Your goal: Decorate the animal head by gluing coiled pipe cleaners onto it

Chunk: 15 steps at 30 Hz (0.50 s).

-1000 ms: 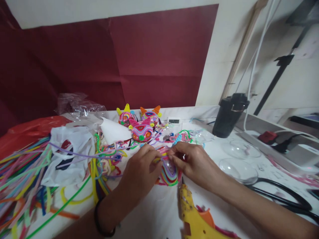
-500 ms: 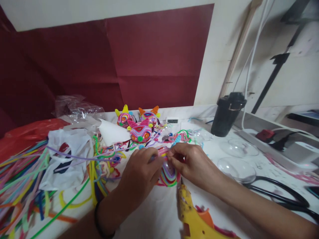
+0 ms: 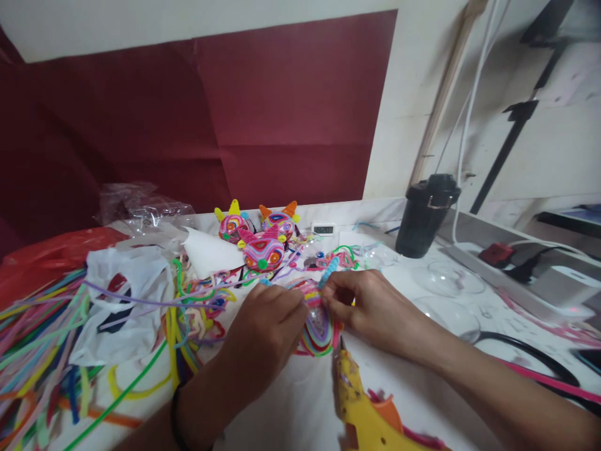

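A ball-shaped craft [image 3: 320, 326] covered in curved bands of coloured pipe cleaners, with a clear patch in its middle, rests on the table between my hands. My left hand [image 3: 265, 335] is curled round its left side, gripping it. At its upper right, the thumb and fingers of my right hand [image 3: 370, 307] are pinched together against it; what lies between the fingertips is hidden. A light blue ear-like piece [image 3: 330, 271] sticks up behind the right fingers. Just below the craft points the metal nozzle of a yellow glue gun [image 3: 361, 401].
Three finished-looking pipe cleaner animal heads [image 3: 263, 252] stand at the back beside a small digital clock [image 3: 323, 229]. Loose pipe cleaners [image 3: 42, 332] and a white plastic bag [image 3: 124, 307] lie left. To the right are a black tumbler [image 3: 427, 216], clear plastic half-shells [image 3: 451, 279] and black-handled scissors [image 3: 530, 354].
My right hand has shifted slightly right and turned a little at the craft's edge. My left hand keeps its grip. The whole view has moved slightly.
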Each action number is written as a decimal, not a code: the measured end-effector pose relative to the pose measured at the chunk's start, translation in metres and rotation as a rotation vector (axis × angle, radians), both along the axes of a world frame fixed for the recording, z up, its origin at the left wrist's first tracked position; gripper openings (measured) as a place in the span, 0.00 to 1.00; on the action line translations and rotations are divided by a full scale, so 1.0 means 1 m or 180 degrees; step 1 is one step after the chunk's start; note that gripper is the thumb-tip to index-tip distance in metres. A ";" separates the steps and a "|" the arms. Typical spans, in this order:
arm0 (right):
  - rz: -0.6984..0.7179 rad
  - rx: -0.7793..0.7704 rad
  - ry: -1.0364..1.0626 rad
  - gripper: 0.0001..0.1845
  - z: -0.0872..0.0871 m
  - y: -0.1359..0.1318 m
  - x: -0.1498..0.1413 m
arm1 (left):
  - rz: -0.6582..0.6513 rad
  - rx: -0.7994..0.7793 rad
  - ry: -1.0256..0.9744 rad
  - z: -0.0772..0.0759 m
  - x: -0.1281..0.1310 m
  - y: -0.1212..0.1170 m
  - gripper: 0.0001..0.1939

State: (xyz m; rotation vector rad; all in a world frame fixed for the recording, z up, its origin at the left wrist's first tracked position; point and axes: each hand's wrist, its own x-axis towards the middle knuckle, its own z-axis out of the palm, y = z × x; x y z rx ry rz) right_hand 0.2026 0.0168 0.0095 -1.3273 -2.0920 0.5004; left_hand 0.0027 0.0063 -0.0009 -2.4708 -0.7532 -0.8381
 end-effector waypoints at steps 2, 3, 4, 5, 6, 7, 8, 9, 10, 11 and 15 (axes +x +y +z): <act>-0.0018 -0.0032 -0.0005 0.09 0.000 0.000 0.000 | -0.0013 0.0036 -0.0014 -0.001 0.000 0.000 0.17; -0.0026 -0.0038 -0.0011 0.09 0.000 -0.001 -0.001 | -0.0007 0.0062 -0.0011 -0.001 0.000 0.000 0.17; -0.0033 -0.0041 -0.0011 0.10 -0.001 -0.001 -0.001 | -0.0008 0.0093 0.0003 -0.002 0.001 -0.001 0.17; -0.0039 -0.0047 -0.0004 0.09 -0.001 -0.001 -0.002 | -0.0008 0.0120 0.0022 -0.002 0.001 -0.001 0.17; -0.0048 -0.0056 0.0003 0.09 -0.002 -0.001 -0.003 | 0.0000 0.0140 0.0031 -0.002 0.001 -0.001 0.16; -0.0061 -0.0073 0.0000 0.09 -0.002 -0.001 -0.003 | 0.0000 0.0159 0.0035 -0.002 0.001 -0.001 0.16; -0.0084 -0.0077 -0.0005 0.09 -0.002 -0.001 -0.004 | -0.0002 0.0175 0.0030 -0.002 0.002 -0.001 0.16; -0.0109 -0.0079 -0.0016 0.09 -0.002 -0.001 -0.004 | 0.0001 0.0182 0.0020 -0.002 0.002 -0.001 0.16; -0.0133 -0.0083 -0.0035 0.09 -0.002 -0.001 -0.005 | 0.0014 0.0176 0.0017 -0.002 0.002 -0.001 0.16; -0.0151 -0.0086 -0.0052 0.09 -0.002 -0.001 -0.005 | 0.0027 0.0168 0.0025 -0.002 0.002 -0.001 0.16; -0.0151 -0.0081 -0.0064 0.09 -0.001 -0.001 -0.006 | 0.0070 0.0187 0.0144 -0.003 0.002 -0.001 0.15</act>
